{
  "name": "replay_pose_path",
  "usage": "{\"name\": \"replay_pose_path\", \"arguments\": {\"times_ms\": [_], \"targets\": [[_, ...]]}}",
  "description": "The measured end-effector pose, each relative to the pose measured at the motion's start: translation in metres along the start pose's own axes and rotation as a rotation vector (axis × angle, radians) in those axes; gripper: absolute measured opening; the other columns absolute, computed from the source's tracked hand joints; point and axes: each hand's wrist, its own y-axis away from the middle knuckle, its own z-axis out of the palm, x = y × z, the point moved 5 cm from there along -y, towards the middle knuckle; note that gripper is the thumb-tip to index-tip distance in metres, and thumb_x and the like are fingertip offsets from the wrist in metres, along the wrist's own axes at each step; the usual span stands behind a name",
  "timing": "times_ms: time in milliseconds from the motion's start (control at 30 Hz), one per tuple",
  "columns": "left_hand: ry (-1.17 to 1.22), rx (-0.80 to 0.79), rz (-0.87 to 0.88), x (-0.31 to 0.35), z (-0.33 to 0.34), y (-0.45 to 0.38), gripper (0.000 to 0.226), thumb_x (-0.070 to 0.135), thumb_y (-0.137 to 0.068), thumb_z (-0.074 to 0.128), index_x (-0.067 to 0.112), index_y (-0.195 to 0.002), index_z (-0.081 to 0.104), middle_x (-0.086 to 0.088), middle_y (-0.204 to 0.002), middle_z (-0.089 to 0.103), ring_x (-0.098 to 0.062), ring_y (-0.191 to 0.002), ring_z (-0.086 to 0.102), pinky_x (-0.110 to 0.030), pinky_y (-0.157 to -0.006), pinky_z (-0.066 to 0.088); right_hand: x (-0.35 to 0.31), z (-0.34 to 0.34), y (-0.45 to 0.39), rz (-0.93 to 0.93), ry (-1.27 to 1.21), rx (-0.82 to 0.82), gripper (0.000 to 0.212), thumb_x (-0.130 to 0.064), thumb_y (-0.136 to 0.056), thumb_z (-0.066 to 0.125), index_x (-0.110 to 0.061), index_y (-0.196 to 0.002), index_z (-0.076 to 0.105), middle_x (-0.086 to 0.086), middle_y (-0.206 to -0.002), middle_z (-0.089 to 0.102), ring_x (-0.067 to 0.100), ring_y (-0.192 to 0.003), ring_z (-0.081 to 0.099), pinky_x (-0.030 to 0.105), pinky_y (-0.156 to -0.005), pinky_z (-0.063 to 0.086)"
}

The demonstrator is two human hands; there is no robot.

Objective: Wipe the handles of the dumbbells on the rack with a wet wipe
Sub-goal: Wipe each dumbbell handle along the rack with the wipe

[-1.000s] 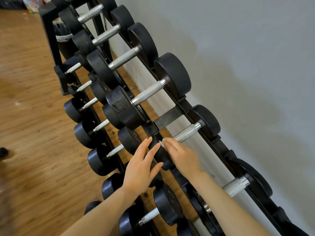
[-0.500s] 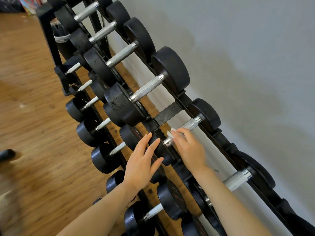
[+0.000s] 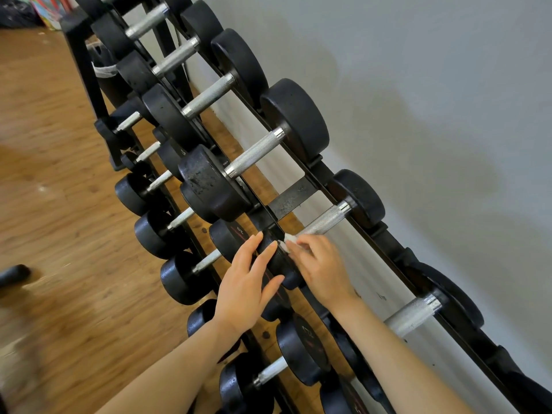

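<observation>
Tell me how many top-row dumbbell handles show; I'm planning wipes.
6. One handle under the wet wipe in the right hand; one nearer; four farther along. More may be cut off at the top.

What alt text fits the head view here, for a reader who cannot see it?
The right hand presses a white wet wipe on the near end of a dumbbell handle on the black rack. The left hand rests, fingers straight, on that dumbbell's front weight; more dumbbells line the tiers beside a grey wall.
</observation>
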Motion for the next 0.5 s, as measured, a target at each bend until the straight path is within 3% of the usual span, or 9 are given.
{"name": "replay_pose_path", "arguments": {"times_ms": [100,200,300,400,433,500], "targets": [[-0.014,-0.001,-0.008,0.000,0.001,-0.001,0.060,0.054,-0.093,0.039,0.023,-0.145,0.036,-0.007,-0.155,0.032,-0.027,-0.141,0.036,-0.035,-0.106,0.033,0.014,-0.009,0.001,0.182,-0.109,0.069,0.030,-0.034,-0.099,0.049,-0.014,-0.115,0.064,0.002,-0.102,0.059,0.012,-0.094,0.052,0.029,-0.074,0.050],[-0.001,-0.002,-0.008,0.001,0.001,-0.001,0.060,0.054,-0.093,0.039,0.023,-0.145,0.035,-0.007,-0.155,0.032,-0.027,-0.142,0.035,-0.035,-0.105,0.034,0.005,0.001,0.005,0.092,-0.080,0.034,0.034,-0.032,-0.100,0.047,-0.007,-0.116,0.065,0.004,-0.102,0.059,0.012,-0.093,0.052,0.024,-0.073,0.049],[0.015,-0.001,-0.008,0.001,0.000,-0.001,0.060,0.054,-0.093,0.039,0.025,-0.145,0.033,-0.007,-0.155,0.031,-0.027,-0.142,0.035,-0.036,-0.105,0.035,0.009,-0.002,0.003,0.130,-0.170,0.002,0.031,-0.035,-0.101,0.046,-0.015,-0.115,0.064,0.001,-0.100,0.059,0.011,-0.092,0.054,0.023,-0.074,0.049],[0.018,-0.001,-0.005,0.002,-0.001,-0.001,0.060,0.054,-0.093,0.039,0.025,-0.144,0.034,-0.007,-0.155,0.033,-0.028,-0.141,0.036,-0.036,-0.105,0.035,0.021,-0.011,0.002,0.334,-0.382,0.083,0.013,-0.034,-0.098,0.054,-0.022,-0.097,0.060,-0.007,-0.089,0.056,0.013,-0.085,0.054,0.019,-0.072,0.046],[0.021,0.001,-0.004,0.002,-0.001,-0.001,0.060,0.054,-0.093,0.039,0.025,-0.144,0.034,-0.007,-0.155,0.032,-0.029,-0.141,0.036,-0.037,-0.105,0.036,0.020,-0.009,0.002,0.414,-0.482,0.061,0.013,-0.035,-0.097,0.055,-0.023,-0.094,0.060,-0.009,-0.088,0.056,0.012,-0.086,0.054,0.019,-0.072,0.046],[0.035,0.002,-0.003,0.003,-0.001,-0.001,0.060,0.054,-0.092,0.039,0.026,-0.145,0.032,-0.007,-0.155,0.031,-0.029,-0.141,0.036,-0.040,-0.105,0.041,0.013,0.002,0.004,0.429,-0.431,-0.027,0.022,-0.046,-0.097,0.051,-0.026,-0.092,0.059,-0.011,-0.091,0.056,0.005,-0.087,0.054,0.017,-0.075,0.045]]}}
